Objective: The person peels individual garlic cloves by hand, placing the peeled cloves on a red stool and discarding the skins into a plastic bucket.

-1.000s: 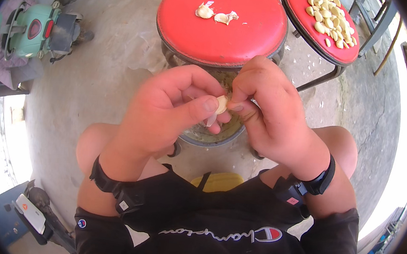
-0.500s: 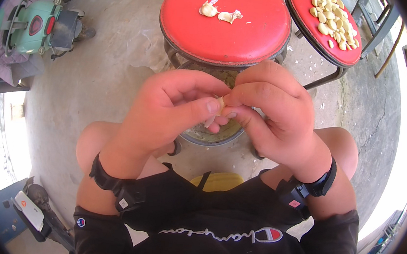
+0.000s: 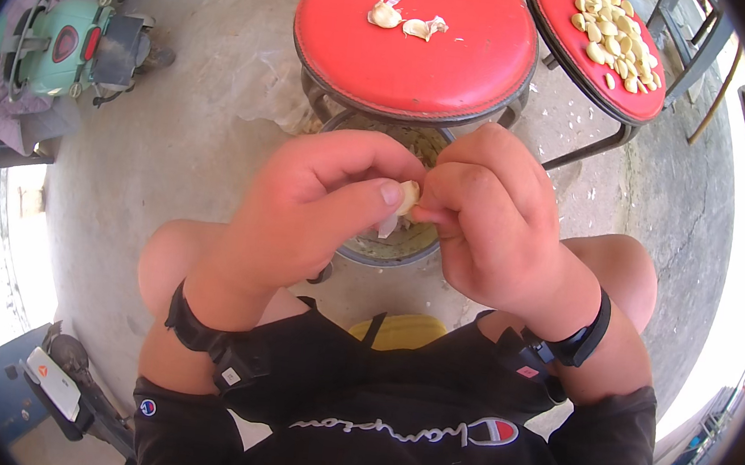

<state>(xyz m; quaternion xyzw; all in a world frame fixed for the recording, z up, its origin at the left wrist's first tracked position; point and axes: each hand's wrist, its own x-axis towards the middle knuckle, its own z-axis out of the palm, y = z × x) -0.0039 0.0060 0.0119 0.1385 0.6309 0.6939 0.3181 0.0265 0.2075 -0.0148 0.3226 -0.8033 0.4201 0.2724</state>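
A pale garlic clove [image 3: 408, 196] is pinched between the thumb and forefinger of my left hand [image 3: 300, 197], with a loose flap of whitish skin [image 3: 387, 226] hanging below it. My right hand [image 3: 501, 222] is closed, its thumb and curled fingers pressed against the clove's right edge. Whatever lies inside those right fingers is hidden. Both hands hover over a round metal basin [image 3: 385, 261] with scraps of skin in it. Beyond them, on a red round stool [image 3: 406, 70], lie an unpeeled garlic piece [image 3: 385, 13] and a smaller clove in papery skin [image 3: 418, 29].
A second red stool [image 3: 578, 51] at the far right carries a pile of peeled garlic cloves [image 3: 622, 48]. Bits of skin litter the concrete floor [image 3: 192, 152]. A green scooter [image 3: 63, 46] stands at the left. Something yellow [image 3: 399, 331] shows between my legs.
My right fingers have curled in tighter and shifted slightly, exposing more of the clove. The left hand keeps its pinch almost in place.
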